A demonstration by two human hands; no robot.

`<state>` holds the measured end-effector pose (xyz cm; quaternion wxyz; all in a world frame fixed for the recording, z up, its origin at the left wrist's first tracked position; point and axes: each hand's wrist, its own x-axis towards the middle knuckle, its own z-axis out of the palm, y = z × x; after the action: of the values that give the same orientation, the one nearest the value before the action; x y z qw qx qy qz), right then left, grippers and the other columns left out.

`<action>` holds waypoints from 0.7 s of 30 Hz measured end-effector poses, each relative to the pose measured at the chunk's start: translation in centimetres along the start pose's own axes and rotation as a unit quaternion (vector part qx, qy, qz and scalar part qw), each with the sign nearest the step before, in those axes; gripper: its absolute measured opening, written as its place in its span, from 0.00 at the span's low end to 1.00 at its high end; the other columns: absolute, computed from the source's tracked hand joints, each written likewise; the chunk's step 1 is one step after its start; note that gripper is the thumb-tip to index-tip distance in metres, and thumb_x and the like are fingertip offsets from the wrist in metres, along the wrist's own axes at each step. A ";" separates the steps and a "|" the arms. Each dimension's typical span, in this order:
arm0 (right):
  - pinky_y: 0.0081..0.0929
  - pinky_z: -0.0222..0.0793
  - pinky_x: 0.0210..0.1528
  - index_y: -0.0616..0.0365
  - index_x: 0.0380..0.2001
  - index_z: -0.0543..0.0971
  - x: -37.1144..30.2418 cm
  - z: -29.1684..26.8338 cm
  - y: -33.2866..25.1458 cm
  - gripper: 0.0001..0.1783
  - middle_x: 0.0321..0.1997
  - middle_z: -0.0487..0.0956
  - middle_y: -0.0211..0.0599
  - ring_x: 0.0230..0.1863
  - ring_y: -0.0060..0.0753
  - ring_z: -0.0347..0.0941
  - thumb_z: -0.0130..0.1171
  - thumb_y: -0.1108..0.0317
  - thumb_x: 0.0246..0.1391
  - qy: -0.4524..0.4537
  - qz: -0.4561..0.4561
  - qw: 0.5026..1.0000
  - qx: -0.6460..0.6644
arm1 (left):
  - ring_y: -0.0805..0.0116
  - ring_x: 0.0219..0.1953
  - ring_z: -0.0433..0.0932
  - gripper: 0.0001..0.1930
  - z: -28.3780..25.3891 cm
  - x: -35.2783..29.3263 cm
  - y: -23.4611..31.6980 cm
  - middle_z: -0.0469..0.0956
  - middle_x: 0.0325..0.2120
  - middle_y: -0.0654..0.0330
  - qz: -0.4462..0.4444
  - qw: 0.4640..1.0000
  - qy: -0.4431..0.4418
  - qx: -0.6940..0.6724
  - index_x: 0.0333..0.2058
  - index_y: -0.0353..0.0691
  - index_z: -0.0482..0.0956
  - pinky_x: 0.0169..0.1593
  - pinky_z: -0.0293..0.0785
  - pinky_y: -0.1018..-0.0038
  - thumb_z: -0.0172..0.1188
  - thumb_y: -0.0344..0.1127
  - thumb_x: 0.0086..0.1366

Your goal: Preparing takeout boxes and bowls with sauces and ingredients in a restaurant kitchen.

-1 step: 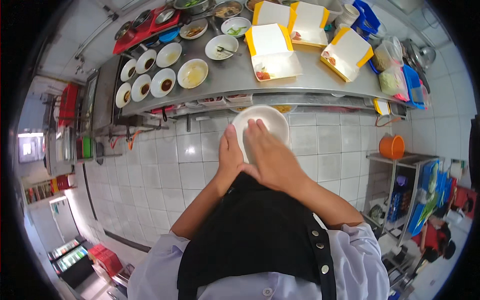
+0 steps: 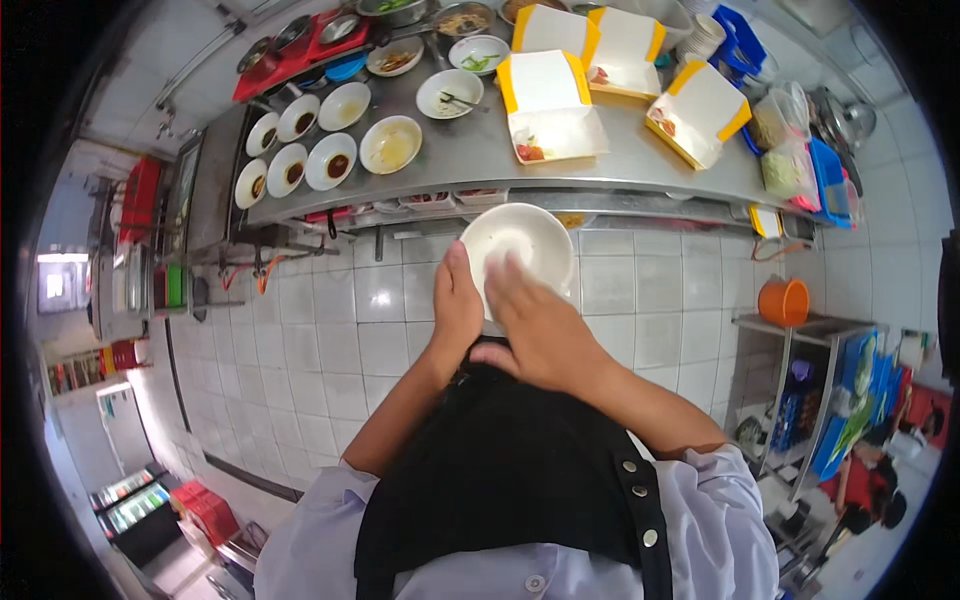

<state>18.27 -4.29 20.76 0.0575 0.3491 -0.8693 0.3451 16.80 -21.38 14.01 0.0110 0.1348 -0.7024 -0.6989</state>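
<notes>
In front of my body, off the counter's near edge, is a round white bowl point(image 2: 540, 238) with its inside turned up toward me. Along its left rim lies my left hand point(image 2: 457, 308), closed on the edge, the fingers partly hidden. My right hand point(image 2: 545, 335) reaches over the near part of the bowl with fingers stretched out and thumb apart. Its fingertips are smeared by motion, and I cannot tell whether they touch the inside. A few small specks show on the bowl's inner surface.
A steel counter point(image 2: 440, 160) runs ahead, with several white bowls of dark sauce or pale liquid at left. Open yellow-and-white takeaway boxes point(image 2: 560, 132) hold bits of food. At right stands a metal rack point(image 2: 800, 330) with an orange bucket point(image 2: 783, 301); people in red are beyond it.
The bowl has tilted a little more toward me and shifted slightly left and up. My right fingers have drawn down from its middle toward its near side.
</notes>
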 end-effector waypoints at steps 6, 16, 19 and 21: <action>0.51 0.62 0.71 0.74 0.62 0.72 3.0 -2.9 0.4 0.47 0.64 0.74 0.67 0.65 0.64 0.71 0.60 0.36 0.61 -0.019 -0.064 0.992 -0.102 | 0.63 0.53 0.80 0.25 -1.4 -0.9 2.3 0.82 0.51 0.51 0.088 0.994 0.065 -0.010 0.60 0.32 0.76 0.59 0.74 0.68 0.37 0.46 0.85; 0.52 0.63 0.68 0.65 0.61 0.74 1.8 0.2 0.1 0.33 0.65 0.73 0.60 0.65 0.64 0.70 0.63 0.50 0.63 -0.118 -0.145 0.977 0.099 | 0.59 0.55 0.78 0.28 -2.0 -3.6 1.8 0.78 0.52 0.46 0.223 0.957 0.188 0.018 0.61 0.28 0.72 0.61 0.72 0.65 0.38 0.49 0.83; 0.50 0.62 0.68 0.64 0.61 0.73 2.9 0.4 0.2 0.33 0.66 0.72 0.56 0.68 0.60 0.68 0.63 0.51 0.63 -0.178 -0.158 0.945 0.225 | 0.58 0.52 0.78 0.32 -3.2 -3.6 1.8 0.78 0.48 0.49 0.279 0.935 0.212 0.042 0.61 0.26 0.72 0.59 0.72 0.65 0.37 0.53 0.82; 0.52 0.56 0.74 0.67 0.65 0.70 4.7 -0.8 1.8 0.35 0.70 0.69 0.60 0.73 0.64 0.63 0.62 0.52 0.64 -0.212 -0.184 0.934 0.223 | 0.58 0.52 0.78 0.32 -3.9 -4.1 1.5 0.78 0.48 0.48 0.282 0.936 0.210 0.018 0.61 0.27 0.72 0.58 0.72 0.66 0.37 0.54 0.82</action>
<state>13.53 -5.50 21.98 -0.1449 0.5715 -0.6829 0.4312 21.28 -24.42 16.33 0.3521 0.0755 -0.7060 -0.6099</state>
